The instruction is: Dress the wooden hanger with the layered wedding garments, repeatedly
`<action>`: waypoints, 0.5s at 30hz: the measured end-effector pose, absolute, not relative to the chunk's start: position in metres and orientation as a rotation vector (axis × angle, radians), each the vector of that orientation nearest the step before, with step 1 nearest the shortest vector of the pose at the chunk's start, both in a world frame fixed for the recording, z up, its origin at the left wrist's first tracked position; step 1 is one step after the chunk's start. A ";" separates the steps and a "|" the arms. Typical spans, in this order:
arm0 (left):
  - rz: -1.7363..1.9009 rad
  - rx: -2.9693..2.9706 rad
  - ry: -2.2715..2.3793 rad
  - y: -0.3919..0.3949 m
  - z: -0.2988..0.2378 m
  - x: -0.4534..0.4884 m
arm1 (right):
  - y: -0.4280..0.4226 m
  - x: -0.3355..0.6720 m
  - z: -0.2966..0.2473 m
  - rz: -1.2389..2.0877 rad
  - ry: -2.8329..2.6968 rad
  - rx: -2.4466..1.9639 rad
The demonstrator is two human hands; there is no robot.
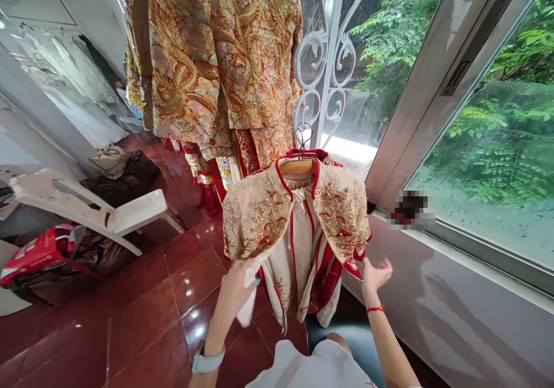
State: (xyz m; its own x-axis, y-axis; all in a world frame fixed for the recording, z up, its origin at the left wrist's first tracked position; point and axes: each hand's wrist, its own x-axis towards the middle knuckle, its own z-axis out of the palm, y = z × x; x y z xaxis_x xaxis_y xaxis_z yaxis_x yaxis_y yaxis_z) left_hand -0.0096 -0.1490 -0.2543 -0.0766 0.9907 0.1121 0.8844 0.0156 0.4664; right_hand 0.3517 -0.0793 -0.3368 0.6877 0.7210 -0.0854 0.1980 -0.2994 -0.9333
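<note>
1. The left hand (234, 290) is curled around some pale cloth (246, 308) by the jacket's lower edge. I can't tell if that cloth is part of the jacket.
2. The right hand (375, 275) is at the other lower corner, with its fingers partly bent. I can't tell if it pinches the edge or only touches it.
3. The jacket (264, 226), cream with red edges, hangs in front of the person, between the two hands. Its cloth looks soft and bendy, but the shiny gold trim (341, 220) probably makes it a bit heavy and stiff. That trim could snag, so rubbing it seems a bad idea.
4. The best places to hold look like the plain red edges, or the hanger (298, 167) inside the collar. The thin ties (298, 199) look too weak to tug.
5. Behind hang big gold clothes (255, 59), near enough to catch on it.
</note>
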 end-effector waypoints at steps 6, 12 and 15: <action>1.428 1.984 2.306 -0.080 -0.202 0.041 | -0.015 0.279 -0.224 -0.108 -1.444 -1.541; 1.825 1.664 2.359 -0.044 -0.174 -0.040 | 0.031 0.349 -0.177 0.060 -1.445 -1.330; 1.837 1.563 2.137 -0.017 -0.138 -0.093 | 0.051 0.397 -0.163 0.405 -1.532 -1.127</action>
